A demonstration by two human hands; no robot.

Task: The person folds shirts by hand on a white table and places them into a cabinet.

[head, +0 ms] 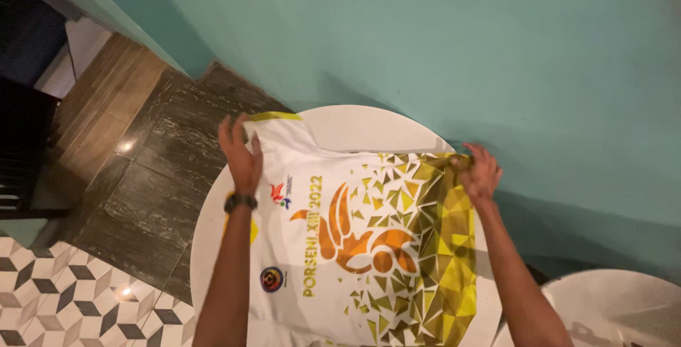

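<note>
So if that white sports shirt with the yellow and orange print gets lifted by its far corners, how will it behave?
The white sports shirt with the yellow and orange print will probably go floppy: it lies flat and hangs over the rim of the round white table. It looks thin, so likely light. The left hand and right hand at its far corners suggest the middle would sag.

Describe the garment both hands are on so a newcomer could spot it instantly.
Against the teal wall stands a round white table. Spread flat across it is a white shirt, held near its far corners by left hand and right hand; yellow triangle shards and an orange emblem mark it.
</note>
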